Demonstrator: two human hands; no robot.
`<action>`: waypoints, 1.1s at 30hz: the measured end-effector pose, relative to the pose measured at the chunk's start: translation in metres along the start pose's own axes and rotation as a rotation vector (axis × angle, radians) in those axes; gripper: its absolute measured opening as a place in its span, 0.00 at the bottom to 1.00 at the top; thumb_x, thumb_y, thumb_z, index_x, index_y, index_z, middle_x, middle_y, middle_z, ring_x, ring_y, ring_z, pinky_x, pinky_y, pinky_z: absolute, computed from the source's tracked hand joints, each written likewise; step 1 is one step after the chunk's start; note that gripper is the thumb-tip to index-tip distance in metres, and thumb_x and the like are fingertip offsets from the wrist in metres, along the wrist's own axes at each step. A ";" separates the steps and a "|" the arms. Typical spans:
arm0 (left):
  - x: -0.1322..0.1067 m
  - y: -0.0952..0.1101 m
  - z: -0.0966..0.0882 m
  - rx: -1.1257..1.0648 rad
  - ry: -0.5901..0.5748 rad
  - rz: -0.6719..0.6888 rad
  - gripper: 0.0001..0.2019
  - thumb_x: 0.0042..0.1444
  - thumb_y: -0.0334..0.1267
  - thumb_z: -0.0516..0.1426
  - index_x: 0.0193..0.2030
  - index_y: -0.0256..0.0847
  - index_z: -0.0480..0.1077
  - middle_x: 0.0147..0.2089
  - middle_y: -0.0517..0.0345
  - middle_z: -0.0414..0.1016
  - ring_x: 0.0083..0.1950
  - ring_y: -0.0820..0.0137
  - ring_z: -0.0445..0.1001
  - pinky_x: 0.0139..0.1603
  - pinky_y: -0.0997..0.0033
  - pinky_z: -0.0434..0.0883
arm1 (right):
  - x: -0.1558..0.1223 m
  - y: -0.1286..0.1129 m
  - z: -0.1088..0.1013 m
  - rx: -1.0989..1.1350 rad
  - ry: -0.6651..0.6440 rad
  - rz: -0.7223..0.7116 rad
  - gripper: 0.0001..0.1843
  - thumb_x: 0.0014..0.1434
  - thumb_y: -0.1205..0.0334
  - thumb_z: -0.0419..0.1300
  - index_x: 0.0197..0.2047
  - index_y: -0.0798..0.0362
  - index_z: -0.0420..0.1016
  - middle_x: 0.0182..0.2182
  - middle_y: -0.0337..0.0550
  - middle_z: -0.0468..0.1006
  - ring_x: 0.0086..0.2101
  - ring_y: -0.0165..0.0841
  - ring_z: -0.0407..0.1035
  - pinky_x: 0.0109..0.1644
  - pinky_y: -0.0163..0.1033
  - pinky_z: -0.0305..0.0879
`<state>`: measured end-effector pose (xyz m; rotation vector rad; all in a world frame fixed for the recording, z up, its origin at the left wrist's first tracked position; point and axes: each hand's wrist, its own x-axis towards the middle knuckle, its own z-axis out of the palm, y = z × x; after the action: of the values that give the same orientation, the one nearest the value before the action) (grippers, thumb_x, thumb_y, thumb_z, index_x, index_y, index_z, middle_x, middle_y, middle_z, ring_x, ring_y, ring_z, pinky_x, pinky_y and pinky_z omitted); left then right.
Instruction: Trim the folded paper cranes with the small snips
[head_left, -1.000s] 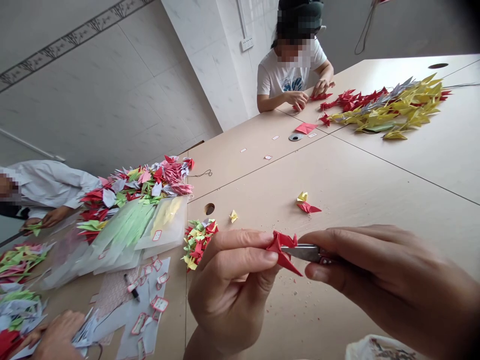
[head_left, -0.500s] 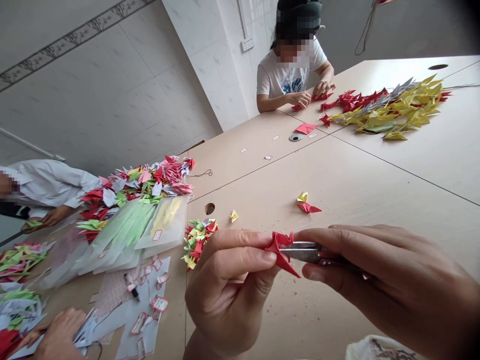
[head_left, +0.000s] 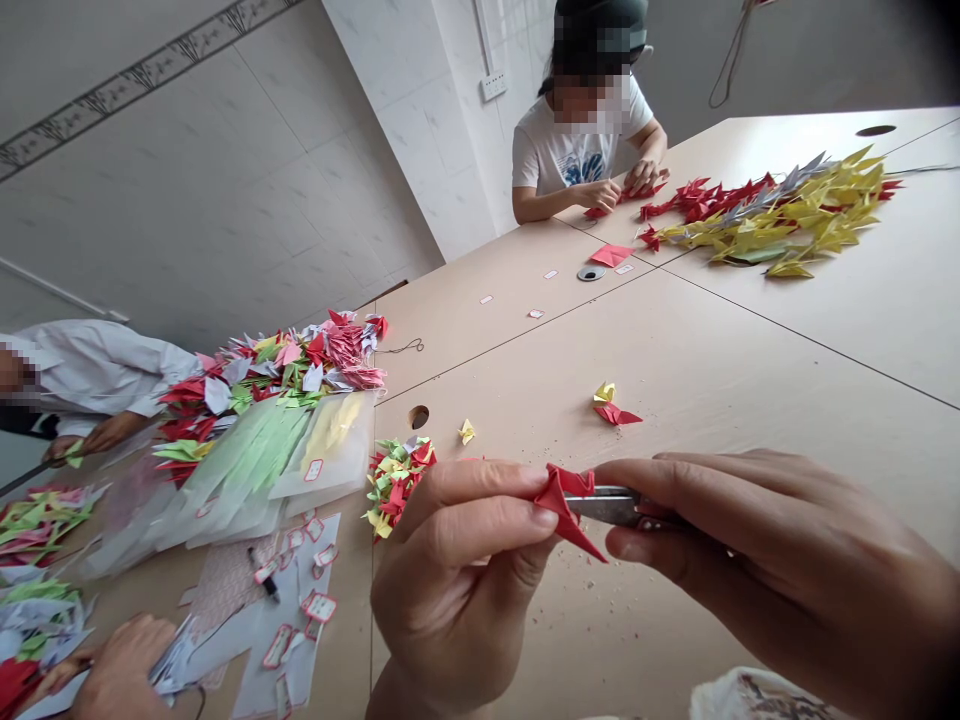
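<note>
A small red folded-paper crane [head_left: 564, 500] is pinched between the thumb and fingers of my left hand [head_left: 465, 570]. My right hand [head_left: 765, 550] grips a small metal tool [head_left: 611, 505] with a narrow tip and a rivet, its handles mostly hidden by my fingers; I cannot tell its exact kind. The tool's tip touches the crane's right side, partly behind a folded red piece. Just beyond my hands, a red crane [head_left: 618, 413] and a yellow crane [head_left: 604, 392] lie together on the table. A lone yellow crane [head_left: 467, 431] sits farther left.
Behind my left hand lies a heap of small coloured cranes [head_left: 397, 485]. Plastic bags [head_left: 247, 460], strung cranes [head_left: 300, 360] and labels [head_left: 319, 606] cover the left. A person [head_left: 585, 150] sits across, near yellow and red strings [head_left: 810, 215]. Other people's hands [head_left: 124, 665] work at left.
My left hand has turned the red crane slightly, so its pointed lower end reaches a little farther right and down. The tool has barely moved.
</note>
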<state>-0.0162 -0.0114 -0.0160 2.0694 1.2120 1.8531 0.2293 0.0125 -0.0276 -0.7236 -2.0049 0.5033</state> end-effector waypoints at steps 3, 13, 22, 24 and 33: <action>-0.001 0.000 0.000 0.001 0.002 -0.006 0.10 0.87 0.48 0.73 0.50 0.51 0.90 0.50 0.60 0.95 0.48 0.70 0.97 0.54 0.69 0.96 | -0.010 0.006 0.003 -0.002 -0.006 0.005 0.22 0.78 0.36 0.83 0.64 0.38 0.96 0.46 0.49 0.98 0.46 0.54 0.94 0.44 0.50 0.91; -0.001 0.002 0.003 -0.027 0.046 -0.039 0.09 0.86 0.46 0.74 0.49 0.50 0.89 0.49 0.60 0.94 0.48 0.69 0.96 0.51 0.69 0.96 | -0.013 0.014 0.007 -0.017 0.007 -0.017 0.22 0.78 0.35 0.83 0.63 0.39 0.95 0.45 0.49 0.98 0.45 0.53 0.94 0.44 0.49 0.91; -0.002 0.001 0.002 -0.027 0.021 -0.043 0.11 0.86 0.50 0.73 0.50 0.50 0.89 0.50 0.61 0.96 0.49 0.69 0.96 0.54 0.69 0.95 | -0.004 0.003 0.002 -0.043 0.039 -0.035 0.19 0.81 0.42 0.81 0.67 0.40 0.93 0.44 0.47 0.98 0.42 0.50 0.94 0.44 0.48 0.90; -0.002 0.001 0.002 -0.028 0.016 -0.044 0.11 0.86 0.50 0.73 0.50 0.50 0.89 0.50 0.61 0.96 0.49 0.69 0.97 0.54 0.68 0.95 | 0.007 -0.001 0.000 -0.050 0.021 -0.064 0.09 0.89 0.49 0.73 0.64 0.41 0.89 0.43 0.44 0.97 0.36 0.43 0.92 0.42 0.44 0.88; 0.004 0.000 0.006 -0.087 0.036 -0.005 0.08 0.84 0.41 0.76 0.49 0.47 0.89 0.48 0.59 0.96 0.46 0.68 0.96 0.48 0.70 0.95 | 0.022 -0.007 -0.002 -0.052 -0.050 -0.112 0.15 1.01 0.53 0.50 0.55 0.41 0.70 0.37 0.34 0.90 0.28 0.30 0.82 0.34 0.38 0.75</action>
<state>-0.0114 -0.0063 -0.0149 1.9948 1.1216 1.9124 0.2200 0.0221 -0.0088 -0.6317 -2.0990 0.4087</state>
